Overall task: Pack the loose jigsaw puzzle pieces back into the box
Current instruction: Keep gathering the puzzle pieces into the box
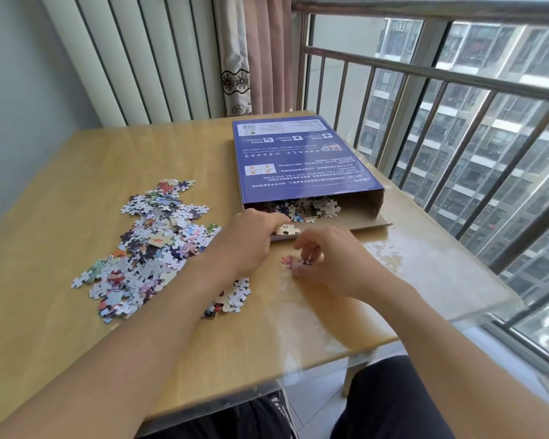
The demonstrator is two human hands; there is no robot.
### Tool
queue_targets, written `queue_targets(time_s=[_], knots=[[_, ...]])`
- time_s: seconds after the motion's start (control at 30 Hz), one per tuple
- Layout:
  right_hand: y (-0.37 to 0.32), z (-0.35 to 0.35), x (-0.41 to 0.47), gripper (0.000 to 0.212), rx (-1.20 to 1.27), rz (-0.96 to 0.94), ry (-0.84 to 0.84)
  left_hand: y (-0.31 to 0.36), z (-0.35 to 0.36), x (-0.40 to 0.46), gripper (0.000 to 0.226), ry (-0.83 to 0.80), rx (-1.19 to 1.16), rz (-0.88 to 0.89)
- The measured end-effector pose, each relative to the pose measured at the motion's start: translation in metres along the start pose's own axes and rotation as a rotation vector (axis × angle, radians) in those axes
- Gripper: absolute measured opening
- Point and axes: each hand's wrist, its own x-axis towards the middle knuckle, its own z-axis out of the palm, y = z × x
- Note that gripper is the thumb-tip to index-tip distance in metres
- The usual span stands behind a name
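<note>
A blue puzzle box (298, 160) lies flat on the wooden table (61, 191), its open end facing me, with several pieces (308, 209) inside its mouth. A big heap of loose jigsaw pieces (146, 248) covers the table's left middle. My left hand (248, 239) reaches to the box's open flap (371, 224) and pinches a few joined pieces (287, 230) at its fingertips. My right hand (327, 261) sits just in front of the box, fingers curled around a small cluster of pieces (293, 261) on the table.
A smaller patch of pieces (235, 296) lies under my left forearm. A glass sheet overhangs the table's right edge (488, 312). A metal window railing (425, 90) runs along the right; a curtain (251, 58) hangs behind the box.
</note>
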Motion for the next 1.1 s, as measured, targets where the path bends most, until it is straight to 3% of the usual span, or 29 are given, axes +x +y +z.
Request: queue_targets(time_s=[0.13,0.27,0.43,0.5,0.6,0.67,0.77,0.83,0.93,1.1], knots=[[0.002,-0.010,-0.002,0.029,-0.046,0.093,0.015,-0.002,-0.023,-0.017,0.031,0.132,-0.110,-0.006],[-0.031,0.012,-0.010,0.030,-0.158,0.118,-0.031,-0.012,-0.040,-0.040,0.023,0.054,-0.052,-0.065],[-0.083,0.046,0.001,0.023,0.099,-0.008,-0.064,-0.040,-0.049,-0.067,0.022,0.118,-0.094,-0.132],[-0.091,0.047,0.006,0.008,0.289,-0.023,-0.062,-0.052,-0.055,-0.080,0.024,0.154,-0.117,-0.160],[-0.089,0.040,0.005,0.040,0.278,-0.013,-0.041,-0.071,-0.064,-0.104,0.046,0.090,-0.120,-0.200],[-0.089,0.040,0.001,0.034,0.177,-0.064,-0.149,-0.084,-0.067,-0.115,0.059,0.031,-0.082,-0.218],[-0.106,0.047,0.008,0.035,0.154,-0.069,-0.270,-0.101,-0.072,-0.120,0.050,0.081,-0.117,-0.238],[-0.118,0.044,0.028,0.048,0.121,-0.086,-0.156,-0.112,-0.078,-0.112,0.041,0.201,-0.167,-0.284],[-0.140,0.035,0.086,0.047,0.066,-0.130,-0.021,-0.138,-0.084,-0.097,0.042,0.293,-0.173,-0.456],[-0.145,0.060,0.204,0.068,0.115,-0.003,-0.296,-0.171,-0.070,-0.095,0.048,0.260,-0.388,-0.648]])
